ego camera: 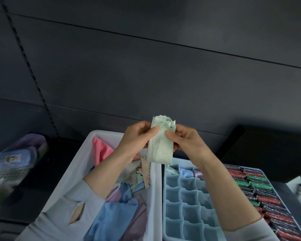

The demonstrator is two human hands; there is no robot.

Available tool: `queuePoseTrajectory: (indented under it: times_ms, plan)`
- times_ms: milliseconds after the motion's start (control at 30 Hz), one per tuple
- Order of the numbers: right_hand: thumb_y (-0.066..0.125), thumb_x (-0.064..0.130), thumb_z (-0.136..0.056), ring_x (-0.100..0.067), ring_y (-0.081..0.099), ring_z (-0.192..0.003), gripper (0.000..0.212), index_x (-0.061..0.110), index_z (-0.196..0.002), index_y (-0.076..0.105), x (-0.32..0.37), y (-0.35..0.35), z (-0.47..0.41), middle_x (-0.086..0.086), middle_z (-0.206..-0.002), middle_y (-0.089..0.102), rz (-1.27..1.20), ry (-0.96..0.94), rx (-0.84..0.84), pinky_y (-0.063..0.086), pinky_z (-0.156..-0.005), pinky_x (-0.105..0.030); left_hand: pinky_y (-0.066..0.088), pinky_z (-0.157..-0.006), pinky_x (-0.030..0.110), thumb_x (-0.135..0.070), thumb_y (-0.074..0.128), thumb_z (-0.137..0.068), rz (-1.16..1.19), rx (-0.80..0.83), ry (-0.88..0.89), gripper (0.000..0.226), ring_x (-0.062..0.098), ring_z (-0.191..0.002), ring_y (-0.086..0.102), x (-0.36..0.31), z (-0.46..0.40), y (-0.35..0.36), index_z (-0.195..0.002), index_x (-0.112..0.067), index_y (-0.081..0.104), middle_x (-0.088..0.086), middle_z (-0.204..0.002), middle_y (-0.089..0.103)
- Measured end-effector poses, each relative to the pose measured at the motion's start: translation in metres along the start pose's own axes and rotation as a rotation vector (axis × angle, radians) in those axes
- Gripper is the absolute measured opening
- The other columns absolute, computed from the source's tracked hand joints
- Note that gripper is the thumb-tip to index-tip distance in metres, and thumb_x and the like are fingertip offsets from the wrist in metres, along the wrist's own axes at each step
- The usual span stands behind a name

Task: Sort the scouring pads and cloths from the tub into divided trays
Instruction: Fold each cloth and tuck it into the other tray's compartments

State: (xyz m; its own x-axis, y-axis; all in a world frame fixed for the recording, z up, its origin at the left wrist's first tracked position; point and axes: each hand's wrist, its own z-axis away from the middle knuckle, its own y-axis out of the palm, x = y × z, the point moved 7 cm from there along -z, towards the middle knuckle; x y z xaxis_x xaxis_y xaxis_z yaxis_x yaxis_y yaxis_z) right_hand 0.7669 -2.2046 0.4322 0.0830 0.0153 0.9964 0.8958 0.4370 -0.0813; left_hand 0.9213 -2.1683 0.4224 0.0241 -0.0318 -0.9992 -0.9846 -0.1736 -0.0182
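Folded pale green cloth [161,145] pinched between left hand [135,138] and right hand [184,140], above tub [101,134] and divided tray [182,197].

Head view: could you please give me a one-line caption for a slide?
Both hands, left hand and right hand, hold a folded pale green cloth above the tub and blue divided tray.

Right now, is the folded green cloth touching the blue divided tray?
Apart. The head view shows the green cloth held up by both hands, clear of the blue divided tray.
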Motion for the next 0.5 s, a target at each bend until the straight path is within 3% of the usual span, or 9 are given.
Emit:
queuePoseTrajectory:
  times_ms: [100, 200, 267, 333, 400, 500]
  plan:
    - [0.054, -0.001, -0.095, -0.016, 0.067, -0.086, 0.023, 0.007, -0.110, 0.070, 0.001, -0.001, -0.001, -0.006, -0.099, 0.073, -0.059, -0.028, 0.027, 0.056, -0.072, -0.026, 0.055, -0.066, 0.019, 0.001, 0.065, -0.087, 0.018, -0.010, 0.054, 0.022, 0.001, -0.078, 0.066, -0.007, -0.001, -0.001, -0.087, -0.021, 0.070, -0.011, -0.085, 0.071]
    - [0.049, -0.008, -0.094, -0.013, 0.068, -0.086, 0.028, 0.007, -0.092, 0.073, 0.004, 0.000, -0.001, -0.005, -0.092, 0.074, -0.083, -0.061, 0.044, 0.054, -0.074, -0.022, 0.054, -0.067, 0.017, 0.011, 0.056, -0.087, 0.038, -0.018, 0.036, 0.034, 0.004, -0.077, 0.068, -0.009, 0.001, -0.002, -0.076, -0.017, 0.072, -0.008, -0.081, 0.073]
    - [0.049, -0.010, -0.093, -0.010, 0.067, -0.083, 0.033, 0.009, -0.085, 0.074, 0.006, 0.000, 0.000, -0.002, -0.088, 0.074, -0.041, -0.097, 0.033, 0.053, -0.073, -0.020, 0.057, -0.073, 0.023, 0.005, 0.050, -0.092, 0.117, -0.024, -0.030, 0.033, 0.014, -0.085, 0.070, -0.005, 0.001, -0.002, -0.086, -0.017, 0.074, 0.001, -0.090, 0.075]
    - [0.049, -0.013, -0.092, -0.009, 0.067, -0.086, 0.039, 0.014, -0.080, 0.075, 0.009, -0.001, 0.001, 0.002, -0.087, 0.075, 0.065, -0.160, -0.003, 0.053, -0.079, -0.021, 0.057, -0.085, 0.036, -0.019, 0.056, -0.095, 0.169, 0.018, -0.122, 0.017, 0.023, -0.096, 0.070, 0.005, 0.000, 0.001, -0.105, -0.020, 0.070, 0.007, -0.105, 0.072]
    - [0.049, -0.015, -0.089, -0.008, 0.068, -0.090, 0.044, 0.018, -0.080, 0.076, 0.012, -0.002, 0.002, 0.005, -0.088, 0.075, 0.190, -0.221, -0.033, 0.050, -0.087, -0.022, 0.056, -0.090, 0.046, -0.040, 0.066, -0.089, 0.095, 0.088, -0.173, 0.032, 0.028, -0.100, 0.070, 0.013, 0.002, 0.005, -0.110, -0.017, 0.068, 0.010, -0.109, 0.072]
    - [0.044, -0.015, -0.088, -0.010, 0.066, -0.096, 0.048, 0.018, -0.082, 0.077, 0.012, -0.001, 0.004, 0.005, -0.093, 0.074, 0.233, -0.226, -0.026, 0.049, -0.092, -0.025, 0.055, -0.091, 0.048, -0.023, 0.071, -0.087, 0.017, 0.106, -0.135, 0.020, 0.030, -0.101, 0.069, 0.016, 0.004, 0.006, -0.102, -0.010, 0.070, 0.013, -0.104, 0.073]
